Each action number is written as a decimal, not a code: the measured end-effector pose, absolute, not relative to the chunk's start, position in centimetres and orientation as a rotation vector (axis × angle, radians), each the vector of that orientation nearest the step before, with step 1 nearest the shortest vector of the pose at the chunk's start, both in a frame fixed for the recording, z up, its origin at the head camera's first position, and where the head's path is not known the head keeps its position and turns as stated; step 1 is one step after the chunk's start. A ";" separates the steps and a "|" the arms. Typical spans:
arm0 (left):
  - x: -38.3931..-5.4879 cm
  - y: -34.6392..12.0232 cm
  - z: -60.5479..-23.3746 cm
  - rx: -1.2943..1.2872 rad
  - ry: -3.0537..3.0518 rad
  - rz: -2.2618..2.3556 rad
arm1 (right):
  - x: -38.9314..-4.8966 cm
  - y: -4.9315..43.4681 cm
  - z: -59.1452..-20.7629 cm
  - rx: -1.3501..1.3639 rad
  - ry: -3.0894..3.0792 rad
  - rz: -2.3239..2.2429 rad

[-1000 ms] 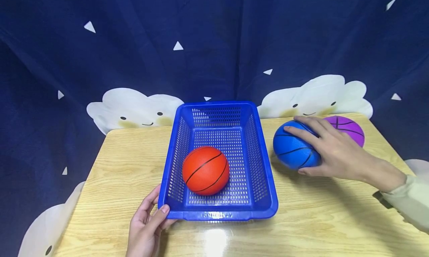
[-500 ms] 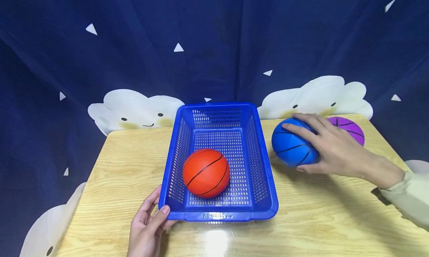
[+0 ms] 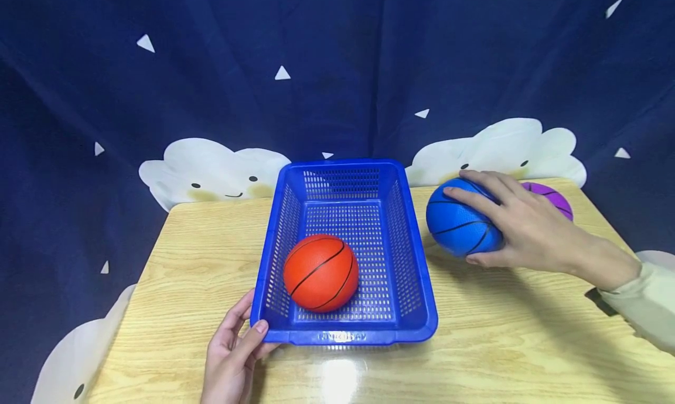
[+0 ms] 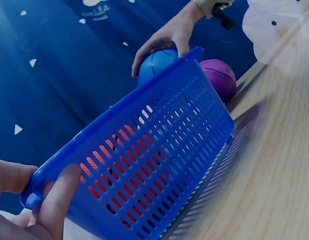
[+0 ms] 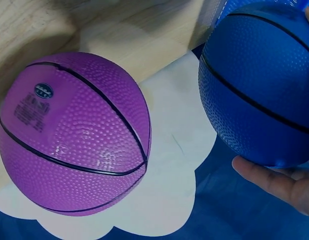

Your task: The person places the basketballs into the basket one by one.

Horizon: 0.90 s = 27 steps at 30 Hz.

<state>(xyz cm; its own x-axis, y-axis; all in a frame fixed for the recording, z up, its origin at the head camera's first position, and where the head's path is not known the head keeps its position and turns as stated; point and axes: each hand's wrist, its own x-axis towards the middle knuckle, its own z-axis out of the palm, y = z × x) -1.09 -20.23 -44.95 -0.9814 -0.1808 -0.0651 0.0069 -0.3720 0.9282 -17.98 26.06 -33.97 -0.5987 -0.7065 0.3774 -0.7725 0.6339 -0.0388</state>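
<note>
While I am watching from the remote end, the blue mini basketball (image 3: 457,223) is edging upward and slightly toward the blue perforated basket (image 3: 300,337), and my right hand (image 3: 532,234) is travelling with it. For the work, I am reading this as a carry getting under way: the ball is apparently hanging just above the table (image 3: 205,257), beside the basket's right wall and outside it. The red-orange mini basketball (image 3: 321,273) is sitting inside, toward the near left corner, and the purple mini basketball (image 3: 558,200) is resting beyond my right hand, partly hidden. My right hand's grip is spreading about as wide as the ball, clamping it with fingers over the top and thumb low on the near side. My left hand (image 3: 232,354) is pinching the basket's near left corner, thumb over the rim, seemingly steadying it.
</note>
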 end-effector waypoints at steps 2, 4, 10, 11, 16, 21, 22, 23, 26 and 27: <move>-1.1 -20.2 -44.9 0.228 -1.689 -2.502 | -18.1 26.0 -33.8 1.175 -2.542 0.276; -1.2 -20.1 -44.9 0.224 -1.687 -2.503 | -18.2 25.9 -33.5 1.167 -2.550 0.271; -1.4 -20.1 -44.9 0.193 -1.687 -2.498 | -18.5 25.7 -32.9 1.166 -2.536 0.271; -1.4 -20.1 -44.9 0.188 -1.687 -2.499 | -18.5 25.7 -32.8 1.163 -2.535 0.267; -1.4 -20.1 -44.8 0.192 -1.686 -2.501 | -18.6 25.7 -32.3 1.126 -2.556 0.252; -1.4 -20.0 -44.7 0.269 -1.706 -2.495 | -18.5 25.4 -32.2 1.142 -2.541 0.270; -1.3 -20.0 -44.7 0.284 -1.709 -2.496 | -18.5 25.3 -32.2 1.151 -2.536 0.276; -1.3 -20.0 -44.7 0.299 -1.709 -2.497 | -18.5 25.2 -32.2 1.156 -2.533 0.283; -1.2 -20.1 -44.9 0.302 -1.700 -2.508 | -18.5 24.8 -32.2 1.162 -2.535 0.298; -1.2 -20.2 -45.0 0.301 -1.696 -2.509 | -18.5 24.7 -32.2 1.161 -2.537 0.303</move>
